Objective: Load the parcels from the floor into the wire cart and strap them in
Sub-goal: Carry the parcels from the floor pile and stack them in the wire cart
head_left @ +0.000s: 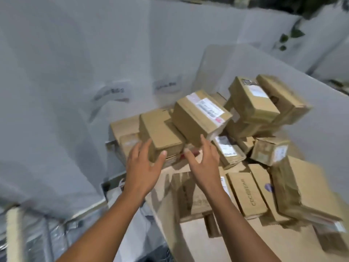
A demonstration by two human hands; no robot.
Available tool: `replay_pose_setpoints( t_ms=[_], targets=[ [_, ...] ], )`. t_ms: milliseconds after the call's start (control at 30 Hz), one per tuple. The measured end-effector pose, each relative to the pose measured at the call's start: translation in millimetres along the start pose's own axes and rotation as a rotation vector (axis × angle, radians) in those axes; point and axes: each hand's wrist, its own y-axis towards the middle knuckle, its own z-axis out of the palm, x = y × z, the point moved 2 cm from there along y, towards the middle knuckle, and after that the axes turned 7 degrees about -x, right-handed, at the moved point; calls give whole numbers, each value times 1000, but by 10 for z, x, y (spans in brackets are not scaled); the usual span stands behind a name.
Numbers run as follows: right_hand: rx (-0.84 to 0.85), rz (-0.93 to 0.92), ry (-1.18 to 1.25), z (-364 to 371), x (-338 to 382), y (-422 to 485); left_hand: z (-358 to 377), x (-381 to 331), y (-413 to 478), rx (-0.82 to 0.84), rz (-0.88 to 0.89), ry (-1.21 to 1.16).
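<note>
Right, both bare forearms came in from the bottom edge, extended side by side toward the heap. The left hand (145,168) was spread wide, fingers fanned and straight, its thumb tip at the near lower corner of a plain box (160,133). The fingers lay along that box's left side, touching or just off it, too blurred to call. The right hand (204,163) was open too, palm turned inward, fingers straight, fingertips up by the underside of the labelled box (200,118). Nothing was gripped; the hands stood apart, with the plain box's near end between them.

The labelled box sat tilted, leaning on the plain box, with a white shipping label and a red patch on its top face. Around them, centre and right of view, the parcels (253,104) made a loose brown cardboard heap. Several were taped, some tipped on edge, others lay flat in a row beside the right forearm. The heap rested on a cardboard sheet (294,248). Grey metal bars (109,146) showed at the heap's left edge, white sheeting (56,91) hung behind, and a padded bar (14,233) stood at lower left.
</note>
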Motion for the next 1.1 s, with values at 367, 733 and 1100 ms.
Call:
replay_pose_setpoints(
  t_ms=[367,733,1100],
  targets=[
    [-144,175,79,-545,-621,1181,1147,-947,891,7,38,-73],
    [-140,199,126,-247,-543,1743,1544,-727,1095,59,-126,-791],
    [-109,316,447,-623,-431,1092,1311,-720,1188,386,-72,-900]
  ],
)
